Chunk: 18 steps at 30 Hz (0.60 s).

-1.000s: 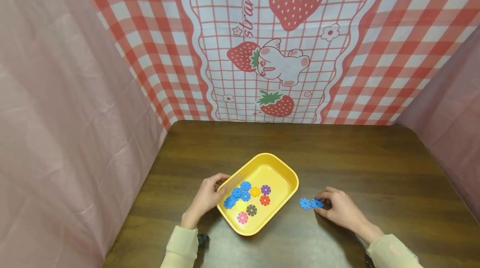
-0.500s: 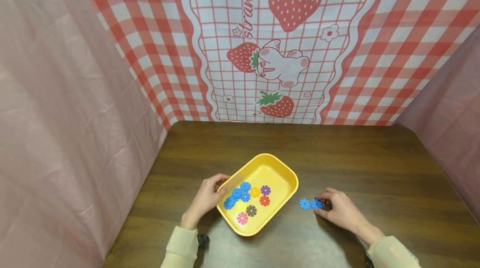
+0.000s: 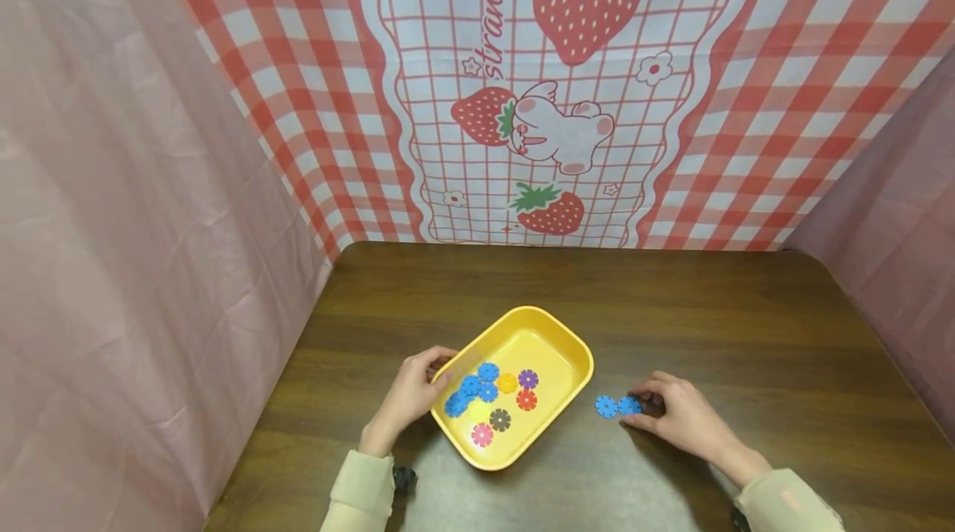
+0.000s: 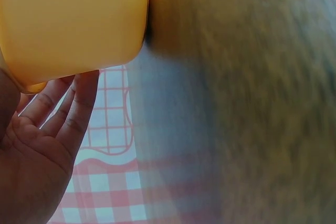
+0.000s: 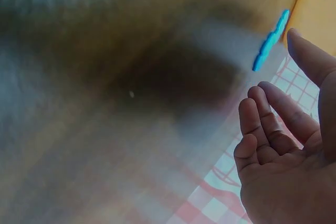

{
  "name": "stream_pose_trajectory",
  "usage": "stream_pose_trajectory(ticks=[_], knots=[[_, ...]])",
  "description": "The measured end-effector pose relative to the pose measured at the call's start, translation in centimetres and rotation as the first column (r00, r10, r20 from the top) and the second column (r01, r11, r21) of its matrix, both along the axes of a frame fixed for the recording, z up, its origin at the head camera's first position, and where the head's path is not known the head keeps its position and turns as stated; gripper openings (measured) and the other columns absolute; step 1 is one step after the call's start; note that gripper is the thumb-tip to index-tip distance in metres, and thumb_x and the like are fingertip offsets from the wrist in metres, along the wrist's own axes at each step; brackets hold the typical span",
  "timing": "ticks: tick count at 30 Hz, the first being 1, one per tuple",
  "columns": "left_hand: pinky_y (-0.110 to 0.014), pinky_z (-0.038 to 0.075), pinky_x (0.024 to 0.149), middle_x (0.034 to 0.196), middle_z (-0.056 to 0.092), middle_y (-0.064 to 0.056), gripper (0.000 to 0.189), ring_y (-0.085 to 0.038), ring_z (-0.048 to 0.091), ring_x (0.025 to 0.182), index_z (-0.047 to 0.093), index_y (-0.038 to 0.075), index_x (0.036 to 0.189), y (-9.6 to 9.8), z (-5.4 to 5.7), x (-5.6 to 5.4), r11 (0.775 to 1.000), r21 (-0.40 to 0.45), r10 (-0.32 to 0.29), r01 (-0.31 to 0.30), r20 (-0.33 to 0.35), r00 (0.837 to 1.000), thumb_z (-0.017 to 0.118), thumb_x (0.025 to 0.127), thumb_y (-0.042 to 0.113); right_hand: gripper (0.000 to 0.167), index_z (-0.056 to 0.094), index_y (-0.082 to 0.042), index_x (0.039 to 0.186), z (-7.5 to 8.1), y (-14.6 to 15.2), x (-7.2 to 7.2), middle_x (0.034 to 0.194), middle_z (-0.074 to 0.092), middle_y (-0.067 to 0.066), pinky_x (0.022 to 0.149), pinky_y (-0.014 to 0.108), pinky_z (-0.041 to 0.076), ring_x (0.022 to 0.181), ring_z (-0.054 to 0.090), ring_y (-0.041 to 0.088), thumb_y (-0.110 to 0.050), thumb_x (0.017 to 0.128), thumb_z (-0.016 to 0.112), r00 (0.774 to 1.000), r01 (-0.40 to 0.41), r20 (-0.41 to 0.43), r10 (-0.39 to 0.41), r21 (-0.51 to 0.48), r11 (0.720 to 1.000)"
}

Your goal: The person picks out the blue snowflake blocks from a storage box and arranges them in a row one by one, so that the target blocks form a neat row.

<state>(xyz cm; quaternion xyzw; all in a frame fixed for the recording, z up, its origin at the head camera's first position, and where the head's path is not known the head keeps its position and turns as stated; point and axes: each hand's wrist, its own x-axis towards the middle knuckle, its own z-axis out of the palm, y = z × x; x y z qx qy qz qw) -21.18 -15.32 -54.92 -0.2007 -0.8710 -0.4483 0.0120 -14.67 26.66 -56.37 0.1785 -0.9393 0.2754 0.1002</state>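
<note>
My left hand (image 3: 409, 389) grips the left rim of a yellow plastic tray (image 3: 555, 424), thumb over the edge and fingers along the outer wall. The tray's underside (image 4: 73, 24) fills the top left of the left wrist view. To its right on the table, two blue snowflake discs (image 3: 607, 406) lie flat side by side. My right hand (image 3: 686, 416) is at the right-hand disc, thumb and fingertips close around its edge. In the right wrist view, the discs show edge-on as a thin blue strip (image 5: 271, 40), and the thumb stands apart from the loosely bent fingers.
Inside the tray lie several blue discs (image 3: 470, 385), with an orange-yellow one (image 3: 507, 383), a purple one (image 3: 528, 379), a red one (image 3: 526, 399), a dark one (image 3: 500, 419) and a pink one (image 3: 482, 434). The brown table (image 3: 671, 292) meets a strawberry-print cloth (image 3: 574, 184) behind.
My right hand's fingers have loosened and shifted slightly right, showing more of the right-hand blue disc. The left hand and tray look almost unchanged.
</note>
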Motion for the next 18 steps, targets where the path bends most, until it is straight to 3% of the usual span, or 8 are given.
stream_pose_trajectory(ticks=[8, 18], knots=[[-0.030, 0.055, 0.074, 0.102, 0.070, -0.010, 0.025, -0.023, 0.065, 0.091, 0.069, 0.002, 0.114, 0.0, 0.3, 0.0, 1.000, -0.009, -0.005, 0.005, 0.013, 1.000, 0.068, 0.090, -0.004, 0.036, 0.073, -0.005, 0.095, 1.8, -0.2, -0.6, 0.087, 0.065, -0.003, 0.065, 0.031, 0.050, 0.075, 0.057, 0.012, -0.026, 0.071, 0.091, 1.000, 0.007, 0.002, -0.007, -0.015, 1.000], [-0.030, 0.055, 0.075, 0.100, 0.070, -0.008, 0.025, -0.018, 0.064, 0.089, 0.069, 0.003, 0.114, 0.0, 0.4, 0.1, 1.000, -0.024, 0.000, 0.001, 0.014, 1.000, 0.069, 0.089, -0.004, 0.034, 0.073, -0.003, 0.095, 3.2, -1.6, -2.4, 0.083, 0.063, 0.000, 0.061, 0.033, 0.049, 0.072, 0.054, 0.014, -0.019, 0.071, 0.091, 0.994, -0.052, -0.095, 0.044, -0.076, 0.996]])
